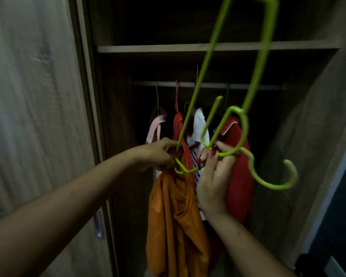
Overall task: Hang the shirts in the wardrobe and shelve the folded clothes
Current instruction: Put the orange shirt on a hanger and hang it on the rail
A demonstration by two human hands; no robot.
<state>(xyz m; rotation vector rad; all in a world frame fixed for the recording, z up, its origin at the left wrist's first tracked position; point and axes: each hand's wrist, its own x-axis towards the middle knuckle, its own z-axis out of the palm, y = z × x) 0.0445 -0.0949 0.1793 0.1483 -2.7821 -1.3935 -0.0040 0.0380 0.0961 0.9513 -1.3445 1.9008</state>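
An orange shirt (174, 216) dangles in front of the open wardrobe, gripped at its top by my left hand (160, 152) together with one corner of a green plastic hanger (208, 56). The hanger is tilted steeply, its far end up past the frame's top and its hook (276, 176) pointing down to the right. My right hand (212, 172) pinches the hanger's loop near the hook. The shirt is bunched at the hanger's lower corner, not spread over it.
Inside, a rail (208, 84) carries a pink shirt (155, 126), a red shirt (178, 124), a white striped shirt (200, 124) and another red shirt (240, 166). A wooden shelf (148, 48) runs above. The open door (38, 116) with its handle (98, 224) stands at left.
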